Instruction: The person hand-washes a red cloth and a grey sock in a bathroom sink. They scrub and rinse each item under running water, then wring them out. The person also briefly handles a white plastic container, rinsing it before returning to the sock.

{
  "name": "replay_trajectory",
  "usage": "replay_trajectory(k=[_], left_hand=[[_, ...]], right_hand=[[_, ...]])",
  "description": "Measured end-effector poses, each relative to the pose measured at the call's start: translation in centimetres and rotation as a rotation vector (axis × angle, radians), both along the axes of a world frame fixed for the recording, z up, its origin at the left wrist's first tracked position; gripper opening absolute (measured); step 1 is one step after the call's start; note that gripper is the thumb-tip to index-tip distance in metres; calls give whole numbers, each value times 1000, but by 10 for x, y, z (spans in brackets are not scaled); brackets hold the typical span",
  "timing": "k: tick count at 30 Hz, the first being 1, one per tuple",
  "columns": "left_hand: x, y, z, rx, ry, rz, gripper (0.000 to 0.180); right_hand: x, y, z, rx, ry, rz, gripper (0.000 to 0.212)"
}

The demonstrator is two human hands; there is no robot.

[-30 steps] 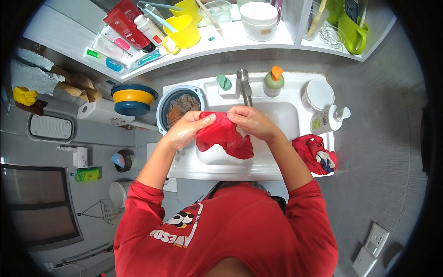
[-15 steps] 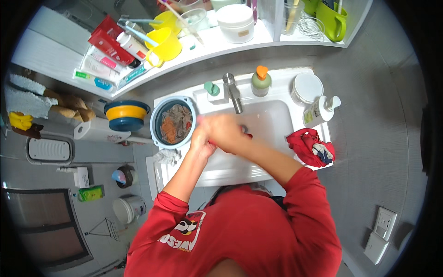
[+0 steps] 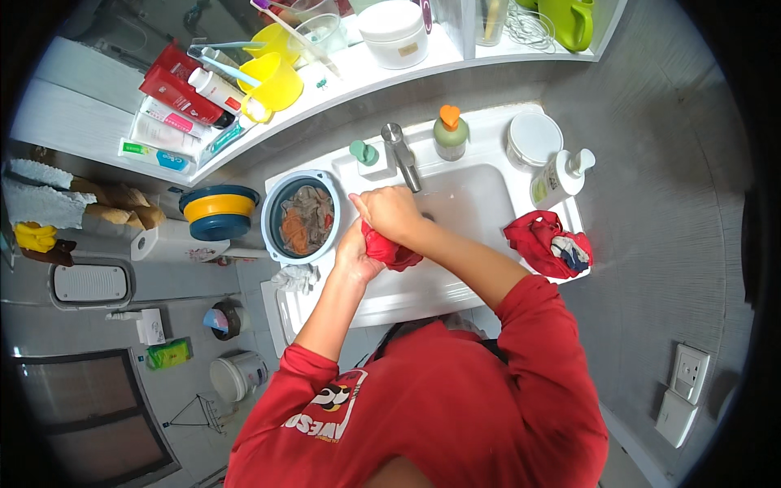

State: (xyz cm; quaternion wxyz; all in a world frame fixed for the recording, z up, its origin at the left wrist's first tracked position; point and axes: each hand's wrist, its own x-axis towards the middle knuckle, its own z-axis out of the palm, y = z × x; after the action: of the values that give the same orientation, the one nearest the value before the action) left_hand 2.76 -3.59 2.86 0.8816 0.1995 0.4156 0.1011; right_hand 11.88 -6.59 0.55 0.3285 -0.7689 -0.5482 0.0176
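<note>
**Red cloth, bunched tight above the sink**

Far left: basin, yellow and blue, against the wall.

Next: grey rag, crumpled on the sink's left ledge, just below the bucket. Bucket, blue-grey, round; contains a heap of wet-looking clothes, grey and orange.

Left hand: clenched on the cloth from below, beside the bucket. For a good squeeze, this fist is best kept firm as the anchor, wrist straight.

Red cloth: between the two hands, over the left part of the sink; one loose end hangs out toward the right. That end seems worth gathering in, so that pressure reaches all the fabric.

Right hand: clenched on the cloth from above, close against the left. Turning it counter to the left should press out more water than squeezing alone; staying over the sink should keep drips off the ledge.

Behind: soap box, white with a green top; tap; green bottle, orange cap.

Far right: white tub; red bundle on the ledge, pale and dark fabric showing; pump bottle, white, standing behind the bundle.
</note>
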Motion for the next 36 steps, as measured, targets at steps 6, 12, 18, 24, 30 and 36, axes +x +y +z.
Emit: replay_trajectory(k=[6, 12, 18, 24, 30, 36], left_hand=[[-4, -2, 4, -23, -55, -68, 35], [-2, 8, -15, 1, -120, -68, 33], [-18, 16, -3, 225, -78, -99, 30], [-25, 22, 44, 337, -125, -303, 37], [-32, 29, 35, 715, -262, -303, 23], [-28, 27, 42, 773, -303, -106, 24]], right_hand=[[-19, -3, 8, -30, -40, 121, 38], [-42, -16, 23, -79, -107, 197, 30], [30, -13, 2, 27, 984, 173, 44], [36, -45, 43, 83, 1514, 187, 43], [26, -52, 56, -19, 1412, 311, 41], [49, -63, 28, -287, 1107, 445, 28]])
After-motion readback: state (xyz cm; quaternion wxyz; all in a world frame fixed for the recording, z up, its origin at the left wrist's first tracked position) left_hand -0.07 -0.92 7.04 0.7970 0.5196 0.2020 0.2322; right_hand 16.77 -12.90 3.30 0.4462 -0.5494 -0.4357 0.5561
